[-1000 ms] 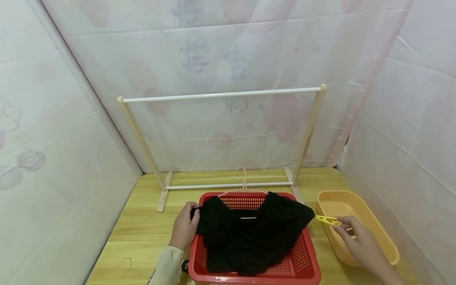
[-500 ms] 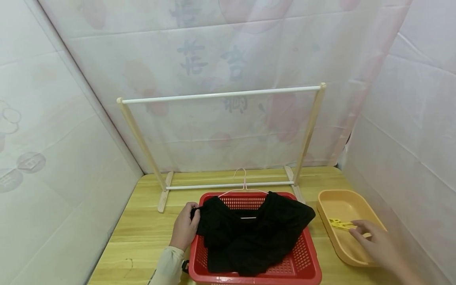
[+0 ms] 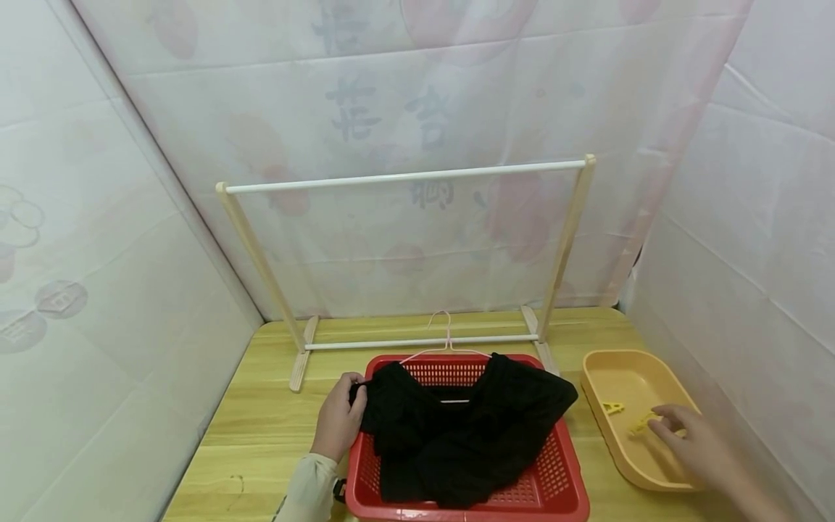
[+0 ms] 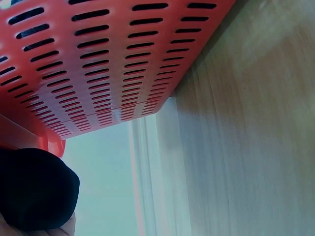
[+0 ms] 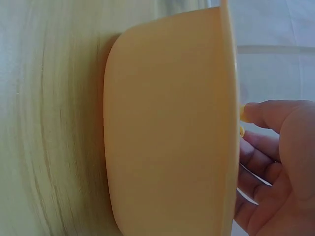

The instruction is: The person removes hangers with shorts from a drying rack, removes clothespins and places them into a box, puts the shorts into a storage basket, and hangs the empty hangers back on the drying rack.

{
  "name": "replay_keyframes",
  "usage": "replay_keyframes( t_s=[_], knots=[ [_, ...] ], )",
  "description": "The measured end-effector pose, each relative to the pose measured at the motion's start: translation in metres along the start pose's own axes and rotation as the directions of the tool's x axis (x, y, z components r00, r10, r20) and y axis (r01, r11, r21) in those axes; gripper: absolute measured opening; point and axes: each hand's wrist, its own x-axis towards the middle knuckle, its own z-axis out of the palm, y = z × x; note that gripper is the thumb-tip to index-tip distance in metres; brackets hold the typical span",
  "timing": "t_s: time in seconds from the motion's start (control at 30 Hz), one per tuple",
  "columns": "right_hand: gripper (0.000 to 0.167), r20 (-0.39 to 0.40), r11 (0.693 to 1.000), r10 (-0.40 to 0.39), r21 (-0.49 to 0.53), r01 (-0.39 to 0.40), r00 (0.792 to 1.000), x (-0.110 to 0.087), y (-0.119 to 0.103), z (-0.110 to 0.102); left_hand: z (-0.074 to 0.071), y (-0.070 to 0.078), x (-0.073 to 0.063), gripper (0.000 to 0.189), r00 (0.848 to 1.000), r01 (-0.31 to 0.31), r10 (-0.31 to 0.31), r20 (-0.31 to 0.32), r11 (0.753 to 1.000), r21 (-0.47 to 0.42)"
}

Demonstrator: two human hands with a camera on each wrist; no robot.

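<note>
A black garment (image 3: 470, 442) lies draped over a red plastic basket (image 3: 570, 464), with a pink hanger (image 3: 449, 333) standing out of its neck opening. My left hand (image 3: 339, 417) grips the garment's left end at the basket rim. In the left wrist view, the bunched black cloth (image 4: 39, 189) hides most of that hand. Over the yellow tray (image 3: 596, 428), my right hand (image 3: 694, 442) pinches a yellow clothespin (image 3: 643, 424) between thumb and fingers. Another yellow clothespin (image 3: 613, 408) lies in the tray, left of it. From the right wrist, the tray wall (image 5: 167, 123) covers most of the held clothespin.
Behind the basket stands a wooden rack with a white top bar (image 3: 404, 177) and a white lower bar (image 3: 365, 344). Patterned white sheets (image 3: 404, 109) enclose the wooden table (image 3: 235, 449) at the back and both sides. A small dark object (image 3: 339, 490) sits by the left sleeve.
My right hand has moved right, from beside the garment's right corner to over the yellow tray. A clothespin now shows separately inside the tray. The left hand and garment have stayed put.
</note>
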Motion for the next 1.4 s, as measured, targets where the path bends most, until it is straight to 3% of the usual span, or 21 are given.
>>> replay_keyframes(
  t_s=[0.43,0.9,1.0,1.13,1.23,1.4],
  knots=[
    [0.038,0.124,0.995,0.053,-0.088,-0.042,0.991,0.013,0.001,0.007,0.002,-0.001,0.0,0.011,1.0,0.003,-0.003,-0.003,1.0,-0.005],
    [0.034,0.1,0.994,0.07,-0.087,-0.061,0.993,0.014,0.003,0.012,0.003,-0.003,0.001,0.011,1.0,0.008,-0.008,-0.005,1.0,-0.013],
    [0.033,-0.012,0.989,0.12,-0.086,-0.121,0.993,0.011,-0.004,0.009,0.004,-0.002,0.001,0.011,1.0,0.012,-0.012,0.001,1.0,-0.016],
    [0.029,-0.216,0.984,0.168,-0.028,-0.178,0.962,0.007,-0.03,0.009,0.003,-0.002,0.0,0.012,1.0,0.022,-0.022,0.005,1.0,-0.012],
    [0.025,-0.286,0.991,0.132,0.022,-0.131,0.949,0.009,-0.058,0.016,0.002,-0.002,0.0,0.012,1.0,0.021,-0.021,-0.002,1.0,-0.004],
    [0.024,-0.363,0.993,-0.058,0.075,0.091,0.93,0.018,-0.104,0.047,0.002,-0.003,0.0,0.012,1.0,-0.002,0.002,-0.014,1.0,0.019]
  ],
)
